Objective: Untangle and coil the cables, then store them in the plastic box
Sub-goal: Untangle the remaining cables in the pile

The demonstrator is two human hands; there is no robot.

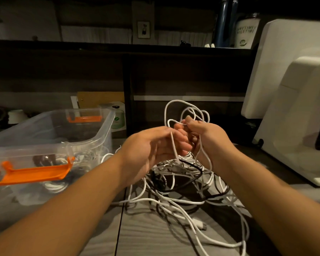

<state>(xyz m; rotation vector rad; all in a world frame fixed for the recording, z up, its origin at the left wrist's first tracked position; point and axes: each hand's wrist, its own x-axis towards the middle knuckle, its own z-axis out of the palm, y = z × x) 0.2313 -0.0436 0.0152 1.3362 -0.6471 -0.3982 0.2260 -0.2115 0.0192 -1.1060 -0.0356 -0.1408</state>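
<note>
Your left hand (151,145) pinches a thin white cable strand (174,145) between thumb and fingers, and your right hand (205,137) grips looped white cable (175,108) raised above the tangled pile of white and black cables (183,182) on the grey table (146,237). The clear plastic box with orange latches (92,137) sits left of the pile, already holding coils.

Dim home desk: dark shelving (118,71), white monitor (288,71), tumblers (246,30).
</note>
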